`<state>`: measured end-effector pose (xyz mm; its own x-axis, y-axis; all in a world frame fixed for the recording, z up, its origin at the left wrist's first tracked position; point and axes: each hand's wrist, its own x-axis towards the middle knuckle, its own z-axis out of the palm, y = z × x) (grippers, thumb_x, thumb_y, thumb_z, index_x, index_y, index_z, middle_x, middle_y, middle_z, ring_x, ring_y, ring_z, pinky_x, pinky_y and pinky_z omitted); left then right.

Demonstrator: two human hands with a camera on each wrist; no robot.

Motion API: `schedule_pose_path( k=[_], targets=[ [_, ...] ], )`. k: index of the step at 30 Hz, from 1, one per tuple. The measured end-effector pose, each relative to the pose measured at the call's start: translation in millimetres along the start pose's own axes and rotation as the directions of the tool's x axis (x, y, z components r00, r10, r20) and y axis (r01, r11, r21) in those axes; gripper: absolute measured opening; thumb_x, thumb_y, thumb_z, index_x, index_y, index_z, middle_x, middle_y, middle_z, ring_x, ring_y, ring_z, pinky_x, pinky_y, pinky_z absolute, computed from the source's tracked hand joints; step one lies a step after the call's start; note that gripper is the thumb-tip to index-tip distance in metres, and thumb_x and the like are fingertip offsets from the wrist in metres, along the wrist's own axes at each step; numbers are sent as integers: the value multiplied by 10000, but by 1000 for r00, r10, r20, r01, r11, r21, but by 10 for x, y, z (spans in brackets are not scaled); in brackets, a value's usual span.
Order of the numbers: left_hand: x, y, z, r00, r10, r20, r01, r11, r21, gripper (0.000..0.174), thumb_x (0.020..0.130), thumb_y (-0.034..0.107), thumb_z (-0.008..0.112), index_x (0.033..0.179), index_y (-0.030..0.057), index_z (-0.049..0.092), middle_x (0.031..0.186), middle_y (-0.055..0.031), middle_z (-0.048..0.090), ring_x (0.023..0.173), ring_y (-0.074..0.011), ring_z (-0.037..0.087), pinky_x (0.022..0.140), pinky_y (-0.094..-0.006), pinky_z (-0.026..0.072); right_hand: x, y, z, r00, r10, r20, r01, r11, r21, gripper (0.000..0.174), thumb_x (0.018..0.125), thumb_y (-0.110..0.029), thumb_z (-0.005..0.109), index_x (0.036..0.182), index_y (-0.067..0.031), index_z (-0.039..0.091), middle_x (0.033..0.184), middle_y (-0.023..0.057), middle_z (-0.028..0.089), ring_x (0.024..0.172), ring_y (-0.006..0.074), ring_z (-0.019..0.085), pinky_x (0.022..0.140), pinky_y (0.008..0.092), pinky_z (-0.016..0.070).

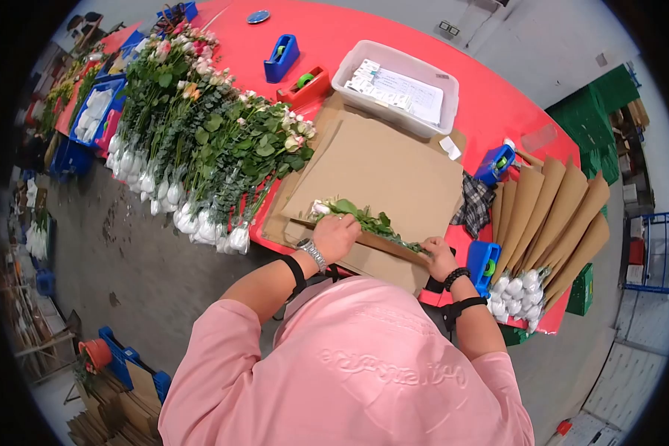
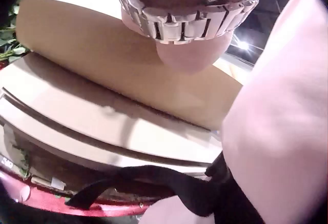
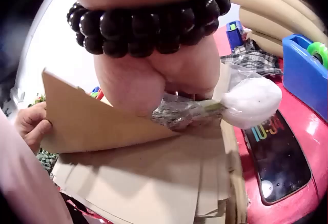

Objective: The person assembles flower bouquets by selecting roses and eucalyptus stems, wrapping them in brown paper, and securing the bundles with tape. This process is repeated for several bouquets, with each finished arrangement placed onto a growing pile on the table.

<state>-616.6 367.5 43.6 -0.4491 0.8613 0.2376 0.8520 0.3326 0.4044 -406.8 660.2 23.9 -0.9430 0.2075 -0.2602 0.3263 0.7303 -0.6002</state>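
Observation:
A flower bunch with pale blooms and green leaves lies on brown kraft paper. The sheet's near side is lifted in a fold along the bunch. My left hand grips this raised edge near the blooms; in the right wrist view its thumb and fingers show at the paper's side. At the stem end, my right hand holds the paper's corner against the clear-wrapped stems, its fingertips partly hidden. A white wrapped stem end sticks out past that hand. More kraft sheets lie stacked underneath.
Many flower bunches lie at left. Rolled paper cones with white stem ends stand at right. Blue tape dispensers, a red dispenser, a white bin of papers and a phone surround the stack on the red table.

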Motion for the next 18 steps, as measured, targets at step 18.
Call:
schedule_pose_path(
  k=[18],
  targets=[
    [827, 296, 155, 971, 116, 210, -157, 969, 190, 346, 923, 229, 597, 1211, 41, 634, 1260, -169, 624, 1268, -329, 532, 1101, -505, 375, 516, -659, 256, 943, 101, -316, -195, 939, -283, 585, 803, -449, 803, 1211, -64, 638, 1078, 168, 685, 1071, 360, 649, 909, 502, 505]
  ],
)
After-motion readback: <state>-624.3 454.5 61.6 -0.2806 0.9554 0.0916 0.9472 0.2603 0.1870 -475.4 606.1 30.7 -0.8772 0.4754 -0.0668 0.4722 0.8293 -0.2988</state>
